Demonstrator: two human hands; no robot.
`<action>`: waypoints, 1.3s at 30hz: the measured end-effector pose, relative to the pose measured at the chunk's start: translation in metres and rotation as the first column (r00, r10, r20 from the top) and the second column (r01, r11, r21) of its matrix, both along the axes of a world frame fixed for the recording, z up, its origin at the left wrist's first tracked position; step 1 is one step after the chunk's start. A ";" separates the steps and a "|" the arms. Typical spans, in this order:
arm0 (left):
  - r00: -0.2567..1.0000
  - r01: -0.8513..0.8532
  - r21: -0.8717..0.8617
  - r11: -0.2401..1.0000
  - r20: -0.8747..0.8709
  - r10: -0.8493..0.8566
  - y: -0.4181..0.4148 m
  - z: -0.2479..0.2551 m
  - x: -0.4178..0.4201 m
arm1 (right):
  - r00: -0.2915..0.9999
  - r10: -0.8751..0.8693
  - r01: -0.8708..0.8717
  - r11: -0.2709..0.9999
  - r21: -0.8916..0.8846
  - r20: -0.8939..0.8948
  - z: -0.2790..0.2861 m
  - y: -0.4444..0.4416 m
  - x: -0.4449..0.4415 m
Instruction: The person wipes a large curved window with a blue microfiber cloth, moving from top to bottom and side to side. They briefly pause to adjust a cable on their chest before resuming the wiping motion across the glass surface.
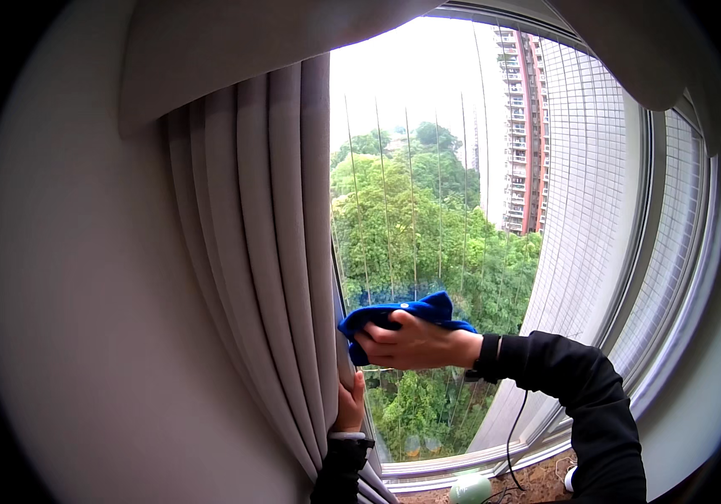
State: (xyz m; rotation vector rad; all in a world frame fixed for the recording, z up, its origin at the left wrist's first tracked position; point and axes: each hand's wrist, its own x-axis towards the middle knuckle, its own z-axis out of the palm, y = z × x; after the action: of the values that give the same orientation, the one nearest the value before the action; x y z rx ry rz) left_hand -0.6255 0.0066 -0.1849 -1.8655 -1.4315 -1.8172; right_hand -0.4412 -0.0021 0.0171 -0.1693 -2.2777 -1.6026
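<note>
My right hand (420, 343) grips a bunched blue cloth (426, 307) against the window pane (423, 403), close to the pane's left edge. A faint blue reflection shows in the glass just above the cloth. Lower down, my left hand (351, 406) is at the edge of a grey pleated curtain (272, 252), holding it by the window frame. Its thumb points up, and its other fingers are partly hidden by the fabric. Both arms wear black sleeves.
A brown stone-patterned sill (540, 482) runs below the window. On it are a pale green rounded object (470, 489), a small white object (570, 479) and a black cable (512, 441). A fabric valance (241, 44) hangs overhead. Thin vertical wires run outside the glass.
</note>
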 end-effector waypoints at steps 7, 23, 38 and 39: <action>0.998 0.027 -0.011 1.000 0.048 -0.026 -0.007 -0.004 -0.006 | 0.820 0.019 0.009 0.999 0.047 -0.571 0.125 0.006 -0.022; 0.993 0.032 -0.009 0.999 0.112 -0.030 -0.012 0.006 0.003 | 0.771 -0.065 0.031 0.997 -0.066 -0.633 0.078 -0.001 -0.020; 0.977 0.136 -0.068 0.988 0.175 -0.123 -0.041 0.034 -0.003 | 0.790 -0.112 0.104 0.993 -0.049 -0.602 0.012 0.003 -0.010; 0.977 0.126 -0.085 0.988 0.183 -0.109 -0.047 0.036 -0.003 | 0.710 -0.055 0.007 0.997 -0.071 -0.702 0.028 0.000 -0.013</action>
State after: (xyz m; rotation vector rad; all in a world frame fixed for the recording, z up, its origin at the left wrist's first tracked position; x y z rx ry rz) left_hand -0.6288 -0.0403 -0.1489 -1.9128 -1.5208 -2.0523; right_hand -0.4546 -0.0026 0.0452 -0.7136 -1.7096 -1.1777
